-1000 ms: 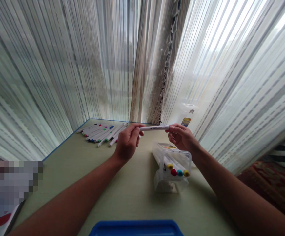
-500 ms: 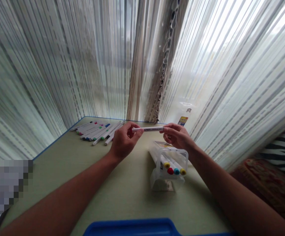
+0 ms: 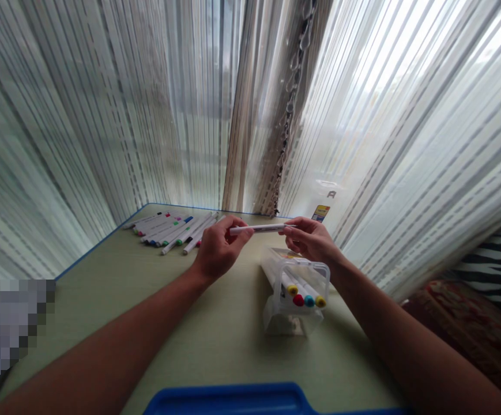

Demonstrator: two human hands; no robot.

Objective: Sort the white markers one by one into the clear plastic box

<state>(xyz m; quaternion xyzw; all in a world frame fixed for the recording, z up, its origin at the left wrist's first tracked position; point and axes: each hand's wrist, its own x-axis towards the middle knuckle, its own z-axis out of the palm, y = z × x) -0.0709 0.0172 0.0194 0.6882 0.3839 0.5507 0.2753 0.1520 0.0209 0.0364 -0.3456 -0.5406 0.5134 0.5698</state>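
A white marker pen is held nearly level above the table between my two hands. My left hand is closed on its left end, where a bit of red shows behind the fingers. My right hand pinches the right end between thumb and fingers. Just below my right hand stands a clear plastic case, tilted with its open end toward me. Several white markers lie inside it, with yellow, red and blue ends facing me.
Several white markers with coloured caps lie in a loose pile at the table's far left. A blue plastic edge is at the front. Clear packaging with a yellow label stands at the back, before the striped curtain.
The marker has turned slightly in my fingers, so its printing shows less. My right hand has shifted a little to the left along it.
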